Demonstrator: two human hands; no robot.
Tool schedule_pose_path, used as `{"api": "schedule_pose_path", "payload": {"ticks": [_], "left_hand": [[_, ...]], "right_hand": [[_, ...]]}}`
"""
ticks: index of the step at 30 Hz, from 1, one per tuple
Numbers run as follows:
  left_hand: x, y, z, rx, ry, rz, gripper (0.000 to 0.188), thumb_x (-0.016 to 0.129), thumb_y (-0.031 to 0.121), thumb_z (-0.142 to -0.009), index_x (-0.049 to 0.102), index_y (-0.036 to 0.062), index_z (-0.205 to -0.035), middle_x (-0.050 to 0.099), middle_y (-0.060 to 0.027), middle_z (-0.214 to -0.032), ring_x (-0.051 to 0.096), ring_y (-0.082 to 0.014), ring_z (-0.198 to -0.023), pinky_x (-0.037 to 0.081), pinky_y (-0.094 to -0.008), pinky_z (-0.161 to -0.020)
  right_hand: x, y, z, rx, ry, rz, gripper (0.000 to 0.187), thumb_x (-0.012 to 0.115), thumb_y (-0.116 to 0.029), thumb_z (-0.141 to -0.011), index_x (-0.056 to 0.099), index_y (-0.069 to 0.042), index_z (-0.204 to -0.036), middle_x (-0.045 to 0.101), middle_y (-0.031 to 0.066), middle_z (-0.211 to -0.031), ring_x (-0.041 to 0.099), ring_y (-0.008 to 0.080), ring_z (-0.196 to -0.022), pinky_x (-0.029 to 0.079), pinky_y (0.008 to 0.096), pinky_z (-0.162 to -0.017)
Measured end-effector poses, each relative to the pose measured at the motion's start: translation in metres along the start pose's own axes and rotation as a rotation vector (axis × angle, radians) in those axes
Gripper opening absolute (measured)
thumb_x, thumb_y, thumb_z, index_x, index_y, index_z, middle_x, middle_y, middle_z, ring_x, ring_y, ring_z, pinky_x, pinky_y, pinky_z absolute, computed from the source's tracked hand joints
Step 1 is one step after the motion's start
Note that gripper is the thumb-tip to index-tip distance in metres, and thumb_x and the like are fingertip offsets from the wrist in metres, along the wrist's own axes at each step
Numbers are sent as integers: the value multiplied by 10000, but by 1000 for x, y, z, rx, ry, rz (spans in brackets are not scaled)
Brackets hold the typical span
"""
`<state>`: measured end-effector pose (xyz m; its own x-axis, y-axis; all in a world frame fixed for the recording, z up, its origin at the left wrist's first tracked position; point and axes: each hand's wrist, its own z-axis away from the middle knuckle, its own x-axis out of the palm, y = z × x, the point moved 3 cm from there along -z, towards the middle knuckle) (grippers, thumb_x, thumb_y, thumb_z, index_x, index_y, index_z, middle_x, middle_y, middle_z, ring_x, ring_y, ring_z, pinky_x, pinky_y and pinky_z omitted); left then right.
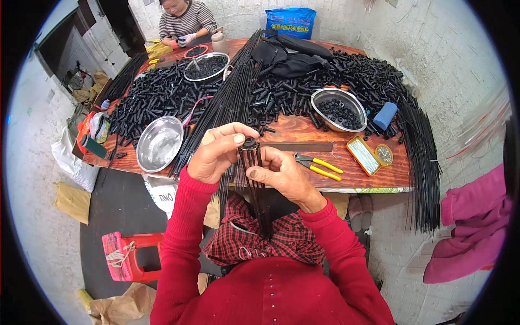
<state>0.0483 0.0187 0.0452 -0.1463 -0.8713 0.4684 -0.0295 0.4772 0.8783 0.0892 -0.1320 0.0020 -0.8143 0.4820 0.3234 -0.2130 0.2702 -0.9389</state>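
Upright in front of my lap stands a narrow umbrella frame (258,203), its thin black ribs gathered around a small black ring-shaped hub (249,142). My left hand (212,156) pinches the hub end between thumb and forefinger. Lower down, my right hand (288,176) has its thumb and fingers closed around the ribs. The lower ribs reach down to the red checked cloth (227,238) over my lap. Just right of my right hand, pliers with yellow handles (324,167) lie on the wooden table (295,125).
Black plastic tubes (162,89) heap across the table, with long black rods (230,97) lying through them. Steel bowls stand left (160,142) and right (319,92). Tins of small metal parts (363,156) sit right. Across the table, another person (187,24) handles parts. A red stool (132,254) stands left.
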Motion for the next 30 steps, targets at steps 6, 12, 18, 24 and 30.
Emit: {"api": "schedule_pose_path", "payload": {"ticks": [6, 12, 18, 24, 30], "left_hand": [[-3, -1, 2, 7, 21, -30, 267, 571, 132, -875, 586, -56, -1065, 653, -103, -928, 641, -138, -842, 508, -269, -779], [0, -1, 6, 35, 21, -56, 256, 581, 129, -860, 607, -55, -1037, 658, -115, -948, 641, -150, -851, 500, -266, -776], [7, 4, 10, 155, 18, -241, 306, 608, 155, -849, 617, -56, -1069, 631, -111, -1051, 593, -166, -976, 440, -298, -882], [2, 4, 12, 199, -119, -289, 443, 663, 225, -822, 592, -73, -1142, 575, -125, -1099, 562, -195, -1003, 404, -319, -928], [3, 6, 16, 174, -21, -358, 453, 719, 176, -782, 606, -61, -1152, 601, -95, -1088, 573, -164, -1002, 431, -296, -901]], "right_hand": [[-1, 4, 0, 31, -3, -74, 250, 699, -236, -843, 602, -44, -971, 633, 2, -847, 570, 55, -740, 457, 192, -653], [-4, 7, -1, 39, -59, -95, 299, 705, -288, -836, 602, -35, -958, 637, 27, -842, 585, 78, -738, 469, 215, -673], [-7, 5, 1, 31, -79, -97, 312, 710, -296, -830, 605, -31, -955, 637, 27, -844, 586, 86, -732, 466, 223, -662], [-8, 4, 2, 38, -92, -116, 321, 708, -302, -833, 609, -33, -977, 636, 18, -853, 586, 83, -732, 460, 207, -637], [-13, 13, 2, 69, -79, -119, 305, 701, -288, -840, 603, -36, -980, 638, 23, -888, 592, 82, -749, 474, 207, -657]]}}
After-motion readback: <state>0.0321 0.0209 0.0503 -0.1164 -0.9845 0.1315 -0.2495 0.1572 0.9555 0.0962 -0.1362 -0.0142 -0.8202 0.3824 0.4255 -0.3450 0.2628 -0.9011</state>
